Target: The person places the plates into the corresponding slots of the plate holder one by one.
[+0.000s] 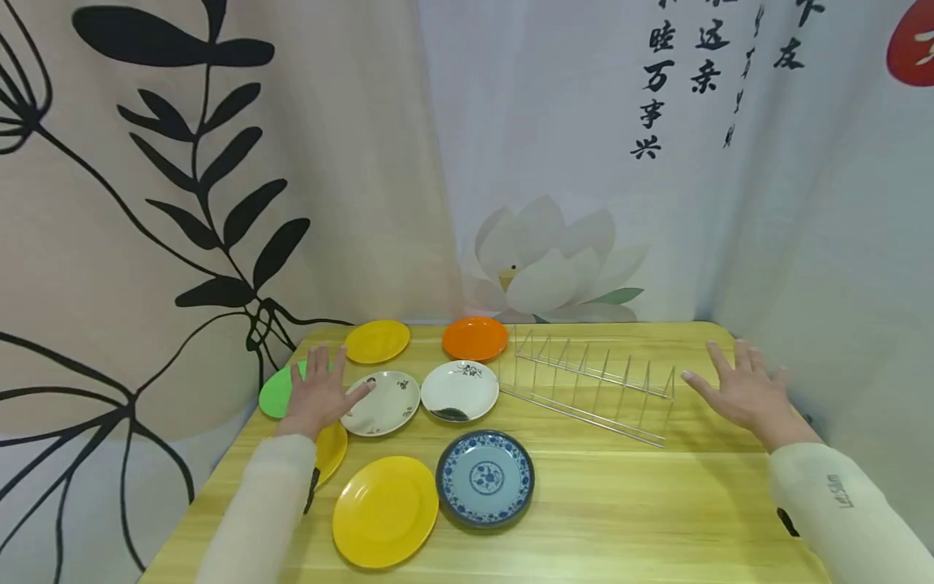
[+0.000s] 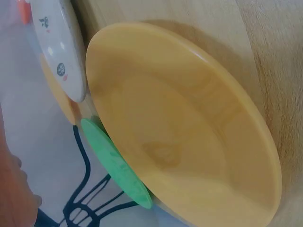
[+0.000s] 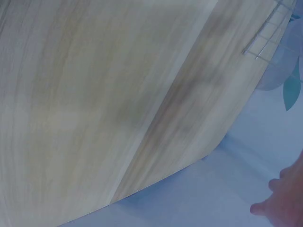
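Note:
With fingers spread, my left hand (image 1: 319,393) is held over the left side of the table, in front of a green plate (image 1: 275,392) and beside a white flowered plate (image 1: 383,403). Under that wrist lies a yellow plate (image 2: 175,127), partly hidden by the sleeve in the head view. My right hand (image 1: 746,391), fingers spread and holding nothing, is to the right of a wire dish rack (image 1: 591,389). Nearer the front lie a large yellow plate (image 1: 385,512) and a blue patterned plate (image 1: 485,478). A second white plate (image 1: 460,390) is left of the rack.
At the back of the table (image 1: 620,503) lie another yellow plate (image 1: 377,341) and an orange plate (image 1: 475,338). A printed curtain (image 1: 365,162) hangs close behind the table. The table's right edge shows in the right wrist view.

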The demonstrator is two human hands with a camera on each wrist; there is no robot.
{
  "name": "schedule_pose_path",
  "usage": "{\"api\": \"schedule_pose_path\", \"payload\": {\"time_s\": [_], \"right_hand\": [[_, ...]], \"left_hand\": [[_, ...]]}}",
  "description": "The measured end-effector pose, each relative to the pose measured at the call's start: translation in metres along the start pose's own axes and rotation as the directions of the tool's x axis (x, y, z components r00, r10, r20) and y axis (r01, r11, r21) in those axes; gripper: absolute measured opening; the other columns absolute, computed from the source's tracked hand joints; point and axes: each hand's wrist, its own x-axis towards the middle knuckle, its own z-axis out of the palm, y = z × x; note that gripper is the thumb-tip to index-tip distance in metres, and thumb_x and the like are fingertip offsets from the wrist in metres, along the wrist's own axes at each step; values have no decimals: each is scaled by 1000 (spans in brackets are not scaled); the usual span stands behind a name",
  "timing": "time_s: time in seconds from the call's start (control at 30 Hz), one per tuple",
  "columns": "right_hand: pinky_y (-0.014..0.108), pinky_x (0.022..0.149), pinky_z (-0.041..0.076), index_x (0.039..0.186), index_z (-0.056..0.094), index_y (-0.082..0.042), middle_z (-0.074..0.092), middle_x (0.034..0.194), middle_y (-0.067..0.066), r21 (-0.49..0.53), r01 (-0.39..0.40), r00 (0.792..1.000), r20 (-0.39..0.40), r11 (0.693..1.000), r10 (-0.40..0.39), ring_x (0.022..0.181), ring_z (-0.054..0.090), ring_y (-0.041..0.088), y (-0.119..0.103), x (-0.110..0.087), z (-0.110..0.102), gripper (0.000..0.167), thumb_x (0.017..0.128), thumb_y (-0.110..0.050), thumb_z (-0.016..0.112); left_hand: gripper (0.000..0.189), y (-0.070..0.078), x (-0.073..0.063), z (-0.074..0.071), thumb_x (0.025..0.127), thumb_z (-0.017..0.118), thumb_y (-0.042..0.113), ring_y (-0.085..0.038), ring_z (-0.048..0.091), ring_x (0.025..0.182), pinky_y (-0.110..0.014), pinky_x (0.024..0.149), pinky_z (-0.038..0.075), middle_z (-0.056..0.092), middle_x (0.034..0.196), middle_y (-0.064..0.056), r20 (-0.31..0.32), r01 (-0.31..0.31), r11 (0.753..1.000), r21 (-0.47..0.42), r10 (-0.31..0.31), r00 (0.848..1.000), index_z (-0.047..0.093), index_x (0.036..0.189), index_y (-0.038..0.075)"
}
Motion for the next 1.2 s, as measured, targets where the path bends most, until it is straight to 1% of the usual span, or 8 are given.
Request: {"api": "schedule_pose_path", "payload": {"time_s": [0.1,0.27,0.47,0.6,0.8,0.93,1.07,1.2], "right_hand": [[84,96,-5,158,-5,-9,-12,152,42,17,25,1000,6,1000,-25,137,-7,63,-3,2,0,90,99,-67,29],[84,96,2,159,-3,-9,-8,152,43,73,69,998,-10,995,-69,134,1,67,-9,2,0,85,102,-61,31],[84,97,7,158,-3,-7,-2,151,46,121,101,995,-1,987,-102,130,9,71,-14,2,1,82,104,-56,33],[83,98,9,158,-5,-8,-4,152,44,163,98,995,18,982,-102,130,8,70,-18,1,3,82,104,-57,33],[84,96,13,159,-5,-10,-5,154,41,227,80,995,43,971,-92,133,6,68,-20,-3,6,83,103,-58,34],[84,95,12,159,-6,-11,-7,154,40,276,81,994,54,958,-100,135,3,66,-19,-4,8,83,103,-57,35],[83,97,10,159,-5,-10,-5,155,40,312,84,993,54,946,-106,137,1,63,-21,-4,10,85,103,-56,38],[82,99,9,159,-4,-8,-1,155,39,338,89,993,48,937,-111,139,2,61,-23,-3,11,86,102,-56,40]], "left_hand": [[99,-1,0,-2,94,44,69,-52,-2,145,-72,110,-7,-2,158,-35,2,-4,1000,-9,4,1000,12,157,0],[101,-1,0,-4,93,42,71,-52,-3,144,-72,110,-8,-2,157,-36,12,-13,1000,-10,13,1000,10,157,0],[97,3,-2,-10,95,46,66,-53,5,144,-74,109,-2,5,156,-37,-5,-57,998,-3,57,998,15,157,-1],[96,6,-5,-13,95,48,65,-53,8,143,-74,110,2,9,156,-36,-13,-84,996,-9,84,996,18,156,-2],[103,10,-10,-15,91,43,74,-52,5,144,-71,112,2,6,158,-35,31,-84,994,-73,86,996,16,157,-1],[103,15,-16,-18,91,47,72,-51,6,145,-70,112,2,7,158,-35,45,-97,988,-119,103,994,17,156,-1],[102,17,-26,-19,91,51,70,-51,10,144,-70,112,8,9,157,-35,49,-121,980,-161,130,990,18,156,-1],[104,15,-35,-18,89,53,72,-52,12,143,-70,112,13,9,158,-33,69,-108,970,-220,125,990,18,157,1]]}}
